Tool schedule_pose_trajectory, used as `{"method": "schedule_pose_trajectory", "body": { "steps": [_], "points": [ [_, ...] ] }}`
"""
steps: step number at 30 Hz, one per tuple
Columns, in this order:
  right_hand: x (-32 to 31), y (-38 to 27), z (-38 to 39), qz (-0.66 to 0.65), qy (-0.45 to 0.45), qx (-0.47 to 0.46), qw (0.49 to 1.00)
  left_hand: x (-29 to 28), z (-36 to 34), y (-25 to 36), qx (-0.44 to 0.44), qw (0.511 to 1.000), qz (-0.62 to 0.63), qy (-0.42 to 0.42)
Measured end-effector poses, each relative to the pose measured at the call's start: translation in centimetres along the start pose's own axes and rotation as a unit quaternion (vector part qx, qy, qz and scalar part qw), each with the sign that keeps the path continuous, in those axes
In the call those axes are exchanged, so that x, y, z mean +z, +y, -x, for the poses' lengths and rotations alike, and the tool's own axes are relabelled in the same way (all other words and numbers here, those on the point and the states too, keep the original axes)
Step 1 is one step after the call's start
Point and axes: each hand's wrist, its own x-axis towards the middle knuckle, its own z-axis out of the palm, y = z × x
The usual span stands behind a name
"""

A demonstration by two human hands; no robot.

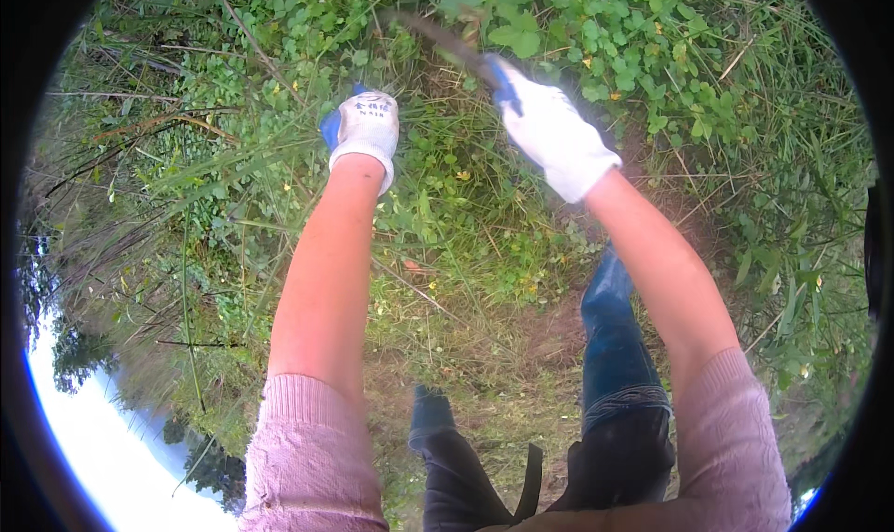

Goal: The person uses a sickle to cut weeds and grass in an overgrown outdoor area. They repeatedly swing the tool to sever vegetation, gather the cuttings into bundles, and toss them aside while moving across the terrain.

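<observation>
My left hand [365, 127], in a white knitted glove with a blue coated palm, is closed around long grass stalks [251, 159] that fan out to its left. To its right, my right hand [549, 127] wears a matching glove and grips a sickle [445, 40]. The dark, narrow blade points up and left over the leafy plants, smeared by motion. Its handle is mostly hidden inside my fist. The blade is beyond my left hand and apart from it.
Low leafy plants [643, 38] with small yellow flowers grow ahead. Dry stems [168, 117] cross the left side, and tall grass [792, 187] stands at right. Below are my blue rubber boots [615, 346] on trodden ground with cut grass [484, 346].
</observation>
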Motion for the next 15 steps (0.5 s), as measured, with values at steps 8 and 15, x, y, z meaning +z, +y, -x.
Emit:
{"method": "schedule_pose_trajectory", "body": {
  "steps": [8, 15],
  "points": [
    [-5.8, 4.1, 20.2, 0.066, -0.223, 0.271, 0.934, 7.4, 5.1, -0.3, 0.06, 0.996, -0.058, -0.012],
    [2.7, -1.3, 0.9, 0.005, -0.081, 0.005, 0.997, 8.0, 5.1, -0.2, 0.061, 0.993, -0.102, -0.019]
  ]
}}
